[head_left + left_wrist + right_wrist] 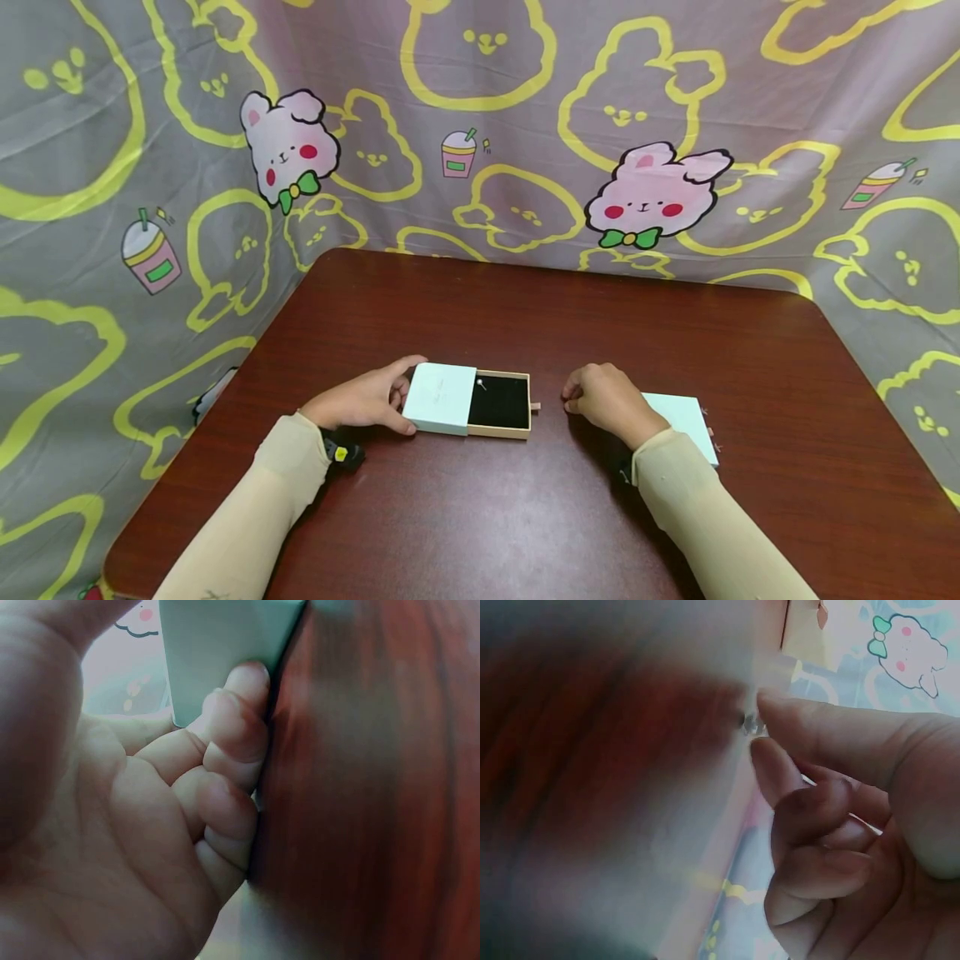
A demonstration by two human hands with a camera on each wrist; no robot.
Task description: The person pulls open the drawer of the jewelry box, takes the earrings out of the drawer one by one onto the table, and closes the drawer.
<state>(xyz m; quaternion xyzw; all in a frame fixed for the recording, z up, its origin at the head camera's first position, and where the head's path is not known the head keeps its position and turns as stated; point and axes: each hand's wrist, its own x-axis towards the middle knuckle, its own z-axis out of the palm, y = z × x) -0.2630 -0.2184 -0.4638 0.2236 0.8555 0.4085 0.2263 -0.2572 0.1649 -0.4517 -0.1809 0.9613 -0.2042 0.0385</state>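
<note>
My left hand (pixel 363 398) grips the left end of a pale mint jewelry box (pixel 441 398), thumb at its front corner and index finger at its back corner. The other fingers curl against the end of the box in the left wrist view. To the right, the box's drawer (pixel 498 432) is pulled partly out, showing a black insert (pixel 501 408) with a small silvery stud (pixel 481 382) on it. Right of the drawer, my right hand (pixel 611 404) is just over the table, apart from the box. Its thumb and index finger pinch a tiny shiny earring (pixel 751 724), blurred in the right wrist view.
A second pale mint box (pixel 686 417) lies under and beyond the right wrist, partly hidden by the forearm. Both boxes lie on a dark red-brown wooden table (pixel 480 517). A patterned cloth (pixel 517 192) hangs behind the table and along its sides.
</note>
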